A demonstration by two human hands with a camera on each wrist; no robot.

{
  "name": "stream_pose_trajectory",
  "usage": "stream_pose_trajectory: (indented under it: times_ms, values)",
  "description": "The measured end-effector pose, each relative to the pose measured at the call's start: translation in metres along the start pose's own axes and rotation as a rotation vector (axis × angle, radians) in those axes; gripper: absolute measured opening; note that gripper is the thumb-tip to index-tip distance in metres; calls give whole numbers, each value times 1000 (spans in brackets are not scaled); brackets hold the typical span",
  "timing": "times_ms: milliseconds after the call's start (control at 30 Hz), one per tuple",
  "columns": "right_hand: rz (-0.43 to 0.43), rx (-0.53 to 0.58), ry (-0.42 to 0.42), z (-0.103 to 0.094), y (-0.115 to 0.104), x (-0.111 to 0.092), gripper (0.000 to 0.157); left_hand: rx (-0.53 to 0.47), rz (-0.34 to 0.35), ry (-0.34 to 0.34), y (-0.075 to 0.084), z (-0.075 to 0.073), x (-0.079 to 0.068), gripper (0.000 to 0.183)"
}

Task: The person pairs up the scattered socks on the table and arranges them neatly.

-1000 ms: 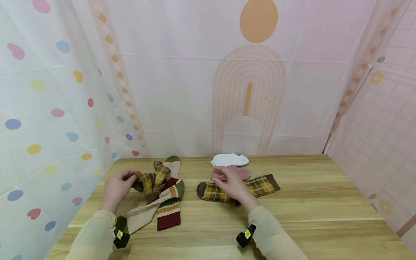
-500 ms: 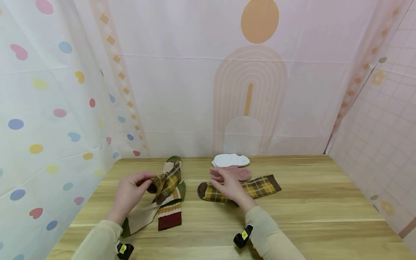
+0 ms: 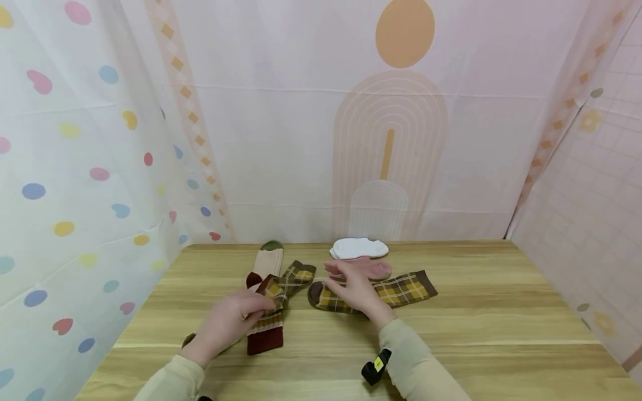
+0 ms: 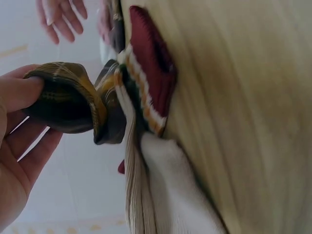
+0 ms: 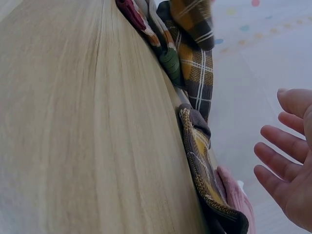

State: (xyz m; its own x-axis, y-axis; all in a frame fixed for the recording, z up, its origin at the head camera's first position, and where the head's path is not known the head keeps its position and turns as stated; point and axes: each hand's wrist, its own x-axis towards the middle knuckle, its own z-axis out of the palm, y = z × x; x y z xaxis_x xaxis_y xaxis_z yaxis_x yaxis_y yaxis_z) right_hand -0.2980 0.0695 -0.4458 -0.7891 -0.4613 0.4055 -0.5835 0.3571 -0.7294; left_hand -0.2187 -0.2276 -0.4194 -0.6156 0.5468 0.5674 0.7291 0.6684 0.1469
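Note:
My left hand (image 3: pixel 233 323) pinches one end of a brown-and-yellow plaid sock (image 3: pixel 300 273) between thumb and fingers. The sock trails off to the right over the striped socks, and the left wrist view shows its held end (image 4: pixel 73 73) bulging around a dark hollow. A matching plaid sock (image 3: pixel 407 288) lies flat to the right. Over that sock's toe half, my right hand (image 3: pixel 358 289) hovers with relaxed, spread fingers, holding nothing, as the right wrist view also shows. Beneath the lifted sock are beige striped socks (image 3: pixel 266 338) with burgundy cuffs and green toes, partly hidden by my left hand.
Pink socks (image 3: pixel 378 269) lie just beyond the flat plaid sock, partly behind my right hand. White socks (image 3: pixel 358 248) sit behind them near the back edge of the wooden table (image 3: pixel 481 345). Patterned curtains (image 3: pixel 281 139) stand behind and beside the table.
My left hand has moved right and toward the middle, drawing the plaid sock across the striped socks, so its far end now lies near the other plaid sock. My right hand has barely moved.

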Motion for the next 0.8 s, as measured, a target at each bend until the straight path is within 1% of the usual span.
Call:
stream_pose_trajectory:
  times_ms: [67, 133, 267, 333, 400, 533, 633, 800]
  values:
    - [2, -2, -1, 0, 0, 0, 41, 10, 51, -29, 1, 4, -1, 38]
    - [9, -5, 0, 0, 1, 0, 42, 22, 81, -60, 2, 8, -1, 37]
    - [22, -11, 4, -1, 0, -1, 42, 38, 119, -131, 5, 13, -1, 32]
    - [28, -10, 0, -1, 0, -1, 43, 43, 122, -174, 7, 14, -2, 29]
    - [29, -10, -9, -1, 0, 0, 43, 38, 102, -224, 9, 13, -2, 26]
    - [31, -11, -31, -1, -2, 1, 43, 2, 10, -302, 14, 10, 0, 26]
    - [30, -15, -42, -1, -2, 2, 43, -21, -61, -298, 16, 7, 3, 27]
    - [48, -29, -53, 1, -4, 4, 43, -97, -189, -242, 19, 1, 9, 32]
